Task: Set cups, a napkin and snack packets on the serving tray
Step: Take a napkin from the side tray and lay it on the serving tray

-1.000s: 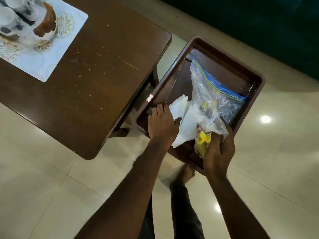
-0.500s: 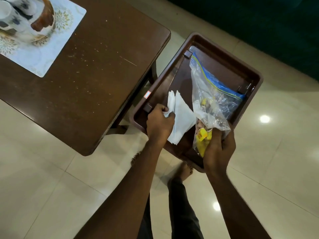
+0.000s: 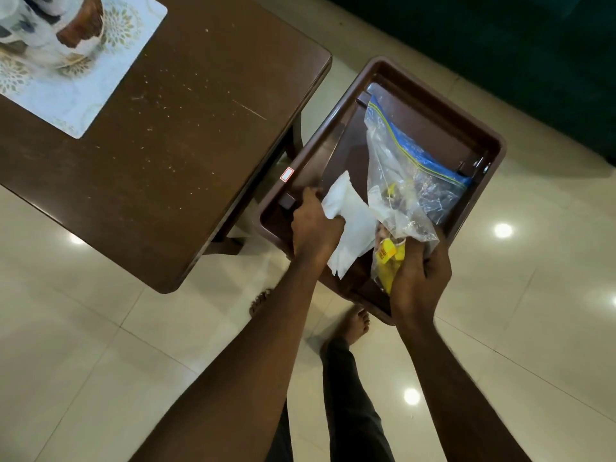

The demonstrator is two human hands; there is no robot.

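Within the last second the left hand [image 3: 316, 228] has curled its fingers round the napkin [image 3: 350, 225], bunching it against the tray [image 3: 440, 101] rim. The right hand [image 3: 420, 278] grips the snack bag [image 3: 410, 181] and the rim. The cups [image 3: 30, 31] sit on the tabletop [image 3: 183, 128], probably the next things to load.

Table [image 3: 173, 135]: I see a dark brown wooden top at left, speckled with pale flecks and one thin scratch.
Placemat [image 3: 83, 95]: pale with gold floral print, lying on the table's far left part.
Floor [image 3: 100, 345]: glossy cream tiles; I make out several round light reflections [image 3: 502, 230].
Backdrop [image 3: 500, 45]: dark green surface, upper right.
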